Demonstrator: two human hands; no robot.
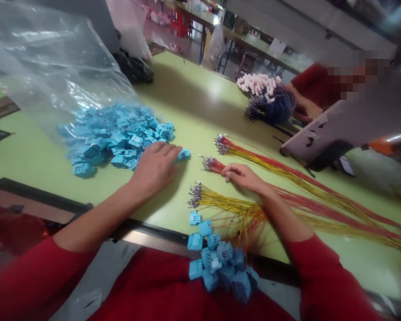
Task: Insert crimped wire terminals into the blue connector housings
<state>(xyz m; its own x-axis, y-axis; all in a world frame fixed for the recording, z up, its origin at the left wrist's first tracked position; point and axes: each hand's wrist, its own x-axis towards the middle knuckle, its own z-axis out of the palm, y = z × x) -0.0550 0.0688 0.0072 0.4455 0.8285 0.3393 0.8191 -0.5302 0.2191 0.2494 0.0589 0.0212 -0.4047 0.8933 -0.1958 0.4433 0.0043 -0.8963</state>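
My left hand (pixel 157 166) is at the right edge of a pile of blue plastic connector housings (pixel 130 133). Its fingers curl down over one blue connector housing (pixel 184 154), which sticks out past the fingertips; the thumb is hidden. With thumb and fingers together, my right hand (pixel 242 176) pinches a bundle of red wires (pixel 218 166) just behind its metal terminals. Yellow wires (pixel 217 196) with terminals lie nearer to me. Beyond the right hand lies another bundle of red and yellow wires (pixel 250 155). Blue housings joined to wires (pixel 214 254) hang in a cluster at the table's front edge.
A clear plastic bag (pixel 60 58) partly covers the housing pile. Across the green table (pixel 180 98), dark wires with pale pink connectors (pixel 259 84) lie near another person's arm (pixel 304 102). A grey panel (pixel 354 111) stands at right, and a black bag (pixel 133 67) at back left.
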